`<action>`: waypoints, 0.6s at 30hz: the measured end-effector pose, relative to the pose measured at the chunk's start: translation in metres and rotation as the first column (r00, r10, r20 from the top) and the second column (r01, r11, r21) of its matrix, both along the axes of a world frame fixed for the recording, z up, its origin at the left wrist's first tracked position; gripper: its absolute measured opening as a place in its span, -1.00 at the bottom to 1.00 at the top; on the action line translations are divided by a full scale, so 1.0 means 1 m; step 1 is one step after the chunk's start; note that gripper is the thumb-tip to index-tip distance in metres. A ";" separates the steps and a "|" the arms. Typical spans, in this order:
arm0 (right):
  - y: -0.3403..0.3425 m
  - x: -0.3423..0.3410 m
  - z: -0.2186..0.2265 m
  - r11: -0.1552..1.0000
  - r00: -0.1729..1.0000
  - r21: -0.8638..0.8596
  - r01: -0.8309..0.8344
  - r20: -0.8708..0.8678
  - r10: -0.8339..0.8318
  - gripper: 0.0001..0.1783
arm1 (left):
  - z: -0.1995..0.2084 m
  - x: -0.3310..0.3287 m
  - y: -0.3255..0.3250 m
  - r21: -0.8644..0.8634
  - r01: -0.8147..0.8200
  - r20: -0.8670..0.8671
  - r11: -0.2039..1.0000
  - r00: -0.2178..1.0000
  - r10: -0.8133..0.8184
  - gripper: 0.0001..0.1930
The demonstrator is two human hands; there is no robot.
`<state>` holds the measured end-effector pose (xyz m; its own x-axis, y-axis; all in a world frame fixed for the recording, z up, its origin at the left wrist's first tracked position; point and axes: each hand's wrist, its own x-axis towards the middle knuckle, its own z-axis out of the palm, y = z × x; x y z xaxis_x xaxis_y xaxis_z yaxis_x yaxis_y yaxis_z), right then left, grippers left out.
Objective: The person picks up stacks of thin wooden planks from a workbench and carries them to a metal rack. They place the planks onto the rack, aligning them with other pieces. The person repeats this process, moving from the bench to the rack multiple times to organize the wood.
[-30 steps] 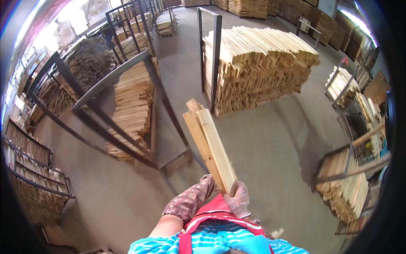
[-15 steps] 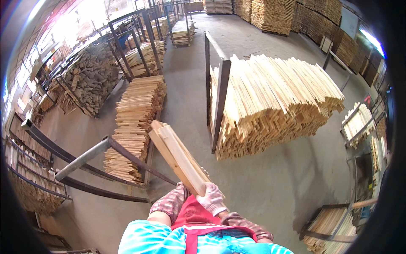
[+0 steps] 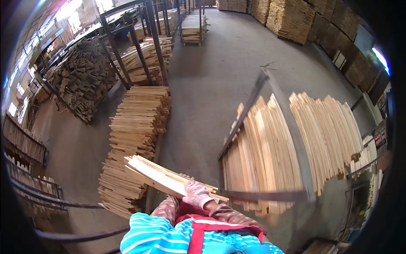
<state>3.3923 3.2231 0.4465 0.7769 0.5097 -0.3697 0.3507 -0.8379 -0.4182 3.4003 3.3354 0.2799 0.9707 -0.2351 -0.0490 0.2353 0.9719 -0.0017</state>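
A small bundle of pale wooden boards [image 3: 163, 175] lies across the front of my body, its far end pointing left over a long low stack of boards [image 3: 137, 127]. My right hand [image 3: 197, 194], in a pale knitted glove, is closed over the top of the bundle near its right end. Under the boards, my left hand [image 3: 186, 176] is mostly hidden; only gloved fingertips seem to show past the far edge, gripping it. Patterned sleeve covers [image 3: 165, 208] wrap both forearms.
To the right, a large stack of boards [image 3: 266, 156] stands with a dark metal frame [image 3: 292, 122] around its near end. A heap of greyish wood pieces [image 3: 82, 76] lies at far left. Tall wood piles [image 3: 292, 23] line the back right. Metal rails [image 3: 63, 202] curve in at lower left.
The bundle has swung left, now lying more crosswise above the low stack. My body has moved forward and the right-hand framed stack appears nearer. Both hands keep their hold.
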 end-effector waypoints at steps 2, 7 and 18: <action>0.021 0.053 0.006 0.998 1.000 0.053 0.023 0.007 -0.024 -0.37 | 0.009 0.053 0.026 0.058 0.009 -0.027 0.998 1.000 -0.007 -0.52; 0.039 0.173 0.041 0.960 0.963 0.088 0.265 -0.067 -0.260 -0.35 | 0.041 0.189 0.063 0.135 0.100 -0.047 0.986 0.994 -0.095 -0.52; -0.018 0.399 0.070 0.696 0.732 0.237 0.678 -0.137 -0.667 -0.24 | 0.078 0.466 0.026 0.265 0.392 -0.104 0.881 0.920 -0.378 -0.50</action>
